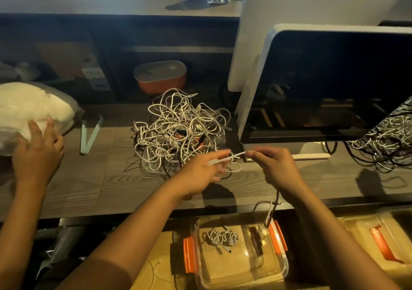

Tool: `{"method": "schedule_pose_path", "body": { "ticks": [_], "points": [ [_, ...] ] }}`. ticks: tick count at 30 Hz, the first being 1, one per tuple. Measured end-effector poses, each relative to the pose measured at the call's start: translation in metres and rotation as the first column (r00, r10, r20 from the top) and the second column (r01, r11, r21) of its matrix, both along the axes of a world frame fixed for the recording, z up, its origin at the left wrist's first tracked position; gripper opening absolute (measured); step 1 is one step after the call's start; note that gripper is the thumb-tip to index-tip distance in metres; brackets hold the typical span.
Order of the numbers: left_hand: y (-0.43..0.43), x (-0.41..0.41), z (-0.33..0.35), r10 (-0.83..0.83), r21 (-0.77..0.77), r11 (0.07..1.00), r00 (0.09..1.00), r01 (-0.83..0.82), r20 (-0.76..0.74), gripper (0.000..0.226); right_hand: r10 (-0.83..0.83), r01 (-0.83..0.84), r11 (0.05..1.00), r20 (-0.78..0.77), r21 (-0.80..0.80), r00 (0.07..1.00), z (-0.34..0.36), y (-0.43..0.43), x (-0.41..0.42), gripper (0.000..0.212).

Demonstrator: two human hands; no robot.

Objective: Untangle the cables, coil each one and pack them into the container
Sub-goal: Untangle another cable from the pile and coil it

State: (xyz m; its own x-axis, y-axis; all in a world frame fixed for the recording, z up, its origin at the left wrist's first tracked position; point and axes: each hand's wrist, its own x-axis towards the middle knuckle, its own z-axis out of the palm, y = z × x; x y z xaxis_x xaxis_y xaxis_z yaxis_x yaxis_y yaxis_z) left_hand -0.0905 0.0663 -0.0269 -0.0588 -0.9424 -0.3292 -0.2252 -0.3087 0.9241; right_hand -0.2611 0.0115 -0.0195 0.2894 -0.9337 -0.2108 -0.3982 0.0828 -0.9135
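Note:
A big tangle of white cables (178, 129) with a few dark ones lies on the dark wooden counter (89, 182). In front of it, my left hand (200, 171) grips a white cable (234, 156), and my right hand (274, 167) pinches the same cable a short way along. A stretch of cable (270, 211) hangs from under my right hand toward the container. The clear container (283, 267) with orange clips sits below the counter edge. One coiled white cable (223, 237) lies inside it.
Another person's hand (35, 151) rests on a white bundle (29, 111) at the left. Pale green strips (89, 136) lie beside it. A monitor (334, 84) stands at the right, with a second cable pile (388, 138) under it. An orange box (159, 75) sits behind the tangle.

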Motion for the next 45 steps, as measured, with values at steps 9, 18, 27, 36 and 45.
{"method": "schedule_pose_path", "body": {
  "ticks": [9,18,27,36,45],
  "points": [
    [-0.010,-0.026,0.001,0.237,-0.163,0.935,0.898,-0.314,-0.370,0.030,0.322,-0.319,0.947,-0.104,0.051,0.941,-0.026,0.057,0.045,0.025],
    [-0.014,-0.012,-0.006,0.159,-0.127,0.980,0.986,-0.153,0.039,0.037,0.289,-0.508,0.751,-0.481,-0.423,0.828,0.002,0.037,0.027,0.013],
    [0.003,-0.007,0.020,-0.200,0.196,0.951,0.960,0.238,-0.197,0.065,0.463,-0.473,0.877,-0.115,-0.090,0.879,0.020,0.020,0.014,0.020],
    [-0.003,-0.005,0.014,0.047,0.015,0.999,0.925,-0.045,-0.378,0.041,0.234,-0.195,0.960,0.188,-0.202,0.954,0.010,0.023,0.018,0.013],
    [0.006,-0.020,-0.002,0.133,-0.335,0.931,0.990,-0.143,-0.053,0.028,0.099,-0.154,0.977,0.326,0.145,0.940,0.004,0.023,0.018,0.028]
  ]
}}
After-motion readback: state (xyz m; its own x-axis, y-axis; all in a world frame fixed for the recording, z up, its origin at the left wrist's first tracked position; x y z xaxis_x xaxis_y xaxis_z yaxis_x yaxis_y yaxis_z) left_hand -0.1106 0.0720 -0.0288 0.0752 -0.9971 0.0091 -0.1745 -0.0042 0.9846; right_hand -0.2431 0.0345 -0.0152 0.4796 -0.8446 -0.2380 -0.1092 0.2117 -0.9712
